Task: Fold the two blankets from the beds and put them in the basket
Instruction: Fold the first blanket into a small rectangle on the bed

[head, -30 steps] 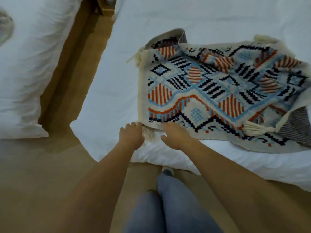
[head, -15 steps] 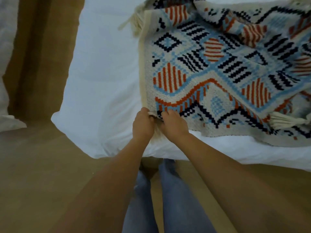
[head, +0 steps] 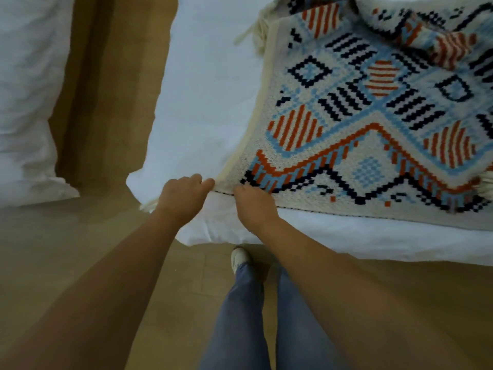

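Note:
A cream blanket (head: 368, 124) patterned in orange, light blue and black lies spread on the white bed (head: 208, 102), rumpled at its far right. My left hand (head: 181, 198) pinches the blanket's near left corner at the bed's edge, with a cream tassel hanging below it. My right hand (head: 254, 206) grips the near hem right beside it, fingers curled into the fabric. No basket and no second blanket are in view.
A second white bed (head: 29, 97) fills the left side, with a brown floor aisle (head: 106, 84) between the two beds. My legs in blue jeans and a white shoe (head: 240, 259) stand on the floor just below the bed's near edge.
The view has shifted closer to the blanket. My two hands have drawn slightly apart along the near hem, and the left hand has pulled the corner out toward the bed's corner.

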Available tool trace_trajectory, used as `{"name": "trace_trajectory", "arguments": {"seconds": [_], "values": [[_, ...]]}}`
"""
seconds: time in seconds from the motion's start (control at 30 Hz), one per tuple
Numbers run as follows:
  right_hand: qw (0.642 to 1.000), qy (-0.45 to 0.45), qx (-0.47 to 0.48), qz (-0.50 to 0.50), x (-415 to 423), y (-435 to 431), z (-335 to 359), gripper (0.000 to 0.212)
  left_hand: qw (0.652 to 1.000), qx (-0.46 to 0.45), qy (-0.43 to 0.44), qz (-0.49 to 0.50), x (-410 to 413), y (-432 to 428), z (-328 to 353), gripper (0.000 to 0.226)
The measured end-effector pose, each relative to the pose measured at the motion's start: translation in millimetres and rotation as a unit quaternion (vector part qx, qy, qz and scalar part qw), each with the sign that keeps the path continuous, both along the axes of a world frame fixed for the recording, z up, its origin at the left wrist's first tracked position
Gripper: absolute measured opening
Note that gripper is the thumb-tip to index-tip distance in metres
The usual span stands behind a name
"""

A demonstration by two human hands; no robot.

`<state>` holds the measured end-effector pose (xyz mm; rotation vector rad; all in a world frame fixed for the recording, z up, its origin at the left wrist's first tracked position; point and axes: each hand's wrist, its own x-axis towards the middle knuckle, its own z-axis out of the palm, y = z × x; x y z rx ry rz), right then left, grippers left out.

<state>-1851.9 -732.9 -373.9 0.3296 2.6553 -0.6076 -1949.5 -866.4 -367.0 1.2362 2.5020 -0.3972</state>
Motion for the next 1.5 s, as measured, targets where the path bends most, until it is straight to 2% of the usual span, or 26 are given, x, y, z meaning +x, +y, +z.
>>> {"name": "trace_trajectory", "arguments": {"seconds": [0.17, 0.33, 0.6, 0.8, 1.0, 1.27, 1.5], "values": [[0.998, -0.057, 0.012, -0.001, -12, -16, -18, 0.023, 0.997, -0.056, 0.055, 0.012, 11, -24, -17, 0.055], [0.993, -0.104, -0.030, -0.042, -3, -19, -31, 0.036, 0.996, -0.079, -0.006, 0.046, 30, -4, -33, 0.067], [0.987, -0.077, -0.060, -0.128, 39, 30, -12, 0.035, 0.999, -0.013, -0.027, 0.014, 41, 65, -15, 0.046], [0.972, -0.070, -0.044, -0.218, 100, 105, 4, 0.024, 0.997, -0.009, -0.048, -0.057, 86, 152, 0, 0.041], [0.953, -0.043, -0.045, -0.298, 170, 183, 13, 0.028, 0.992, -0.018, -0.080, -0.093, 152, 242, 9, 0.043], [0.950, -0.048, -0.036, -0.306, 249, 283, 13, 0.032, 0.989, -0.034, -0.109, -0.098, 233, 346, 14, 0.041], [0.942, -0.029, -0.002, -0.335, 285, 360, 11, 0.021, 0.983, -0.012, -0.143, -0.113, 278, 416, 0, 0.038]]}}
